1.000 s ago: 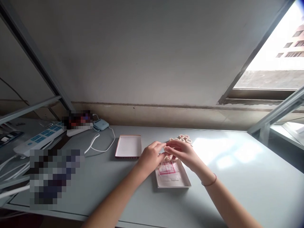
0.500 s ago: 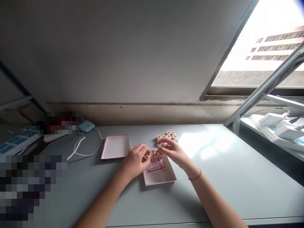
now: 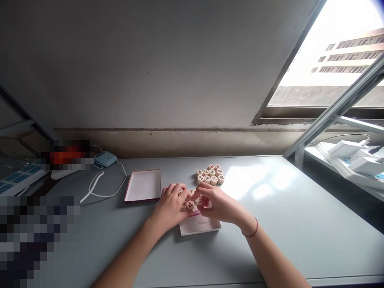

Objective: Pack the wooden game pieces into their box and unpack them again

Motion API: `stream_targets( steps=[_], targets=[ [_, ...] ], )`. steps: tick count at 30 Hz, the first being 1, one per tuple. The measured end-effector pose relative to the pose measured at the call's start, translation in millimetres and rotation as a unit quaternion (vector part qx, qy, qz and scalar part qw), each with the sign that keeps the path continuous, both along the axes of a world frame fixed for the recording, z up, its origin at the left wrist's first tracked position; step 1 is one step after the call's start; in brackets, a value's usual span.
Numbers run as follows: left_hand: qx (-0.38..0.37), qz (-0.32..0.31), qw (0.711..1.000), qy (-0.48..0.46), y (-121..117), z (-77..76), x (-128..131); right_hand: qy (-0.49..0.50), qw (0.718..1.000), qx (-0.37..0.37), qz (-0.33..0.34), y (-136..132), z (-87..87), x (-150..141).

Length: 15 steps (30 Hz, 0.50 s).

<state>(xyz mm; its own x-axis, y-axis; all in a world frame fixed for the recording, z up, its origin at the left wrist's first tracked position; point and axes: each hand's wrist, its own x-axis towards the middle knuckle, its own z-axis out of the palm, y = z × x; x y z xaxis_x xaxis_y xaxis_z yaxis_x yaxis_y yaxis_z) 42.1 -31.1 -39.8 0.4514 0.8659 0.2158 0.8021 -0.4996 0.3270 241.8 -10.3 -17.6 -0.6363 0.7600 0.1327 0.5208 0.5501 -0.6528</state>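
A shallow white box point(image 3: 200, 229) lies near the front middle, with a pink-lined sheet and several round wooden Chinese chess pieces point(image 3: 190, 205) in its far part. My left hand point(image 3: 171, 205) curls over the box's left side, its fingers around the pieces there. From the right, my right hand point(image 3: 220, 202) reaches in with bent fingers and thumb at a red-marked piece point(image 3: 199, 201); the fingers partly cover it. Just behind the box, a block of more chess pieces point(image 3: 207, 178) stands in rows on the desk, faces up.
An open box lid point(image 3: 143, 186) lies left of the hands. Farther left are a light-blue device point(image 3: 105, 159), a white cable point(image 3: 95, 185) and a power strip point(image 3: 18, 178). The wall backs the desk point(image 3: 270, 240); a metal frame bar point(image 3: 318, 122) slants at the right.
My right hand has gone from the far edge of the box down to the pieces inside. A second row of pieces now shows in the box. The view has swung right.
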Motion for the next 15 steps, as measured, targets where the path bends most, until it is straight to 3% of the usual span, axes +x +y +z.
stream_targets(
  steps=[4, 15],
  targets=[
    [-0.027, 0.013, 0.999, -0.013, 2, -1.7, -4, -0.034, 0.998, 0.049, 0.012, -4, -8.2, -11],
    [-0.079, 0.021, 0.997, -0.006, 2, -1.1, -4, -0.073, 0.994, 0.076, 0.003, -3, -18.4, -20]
  ],
)
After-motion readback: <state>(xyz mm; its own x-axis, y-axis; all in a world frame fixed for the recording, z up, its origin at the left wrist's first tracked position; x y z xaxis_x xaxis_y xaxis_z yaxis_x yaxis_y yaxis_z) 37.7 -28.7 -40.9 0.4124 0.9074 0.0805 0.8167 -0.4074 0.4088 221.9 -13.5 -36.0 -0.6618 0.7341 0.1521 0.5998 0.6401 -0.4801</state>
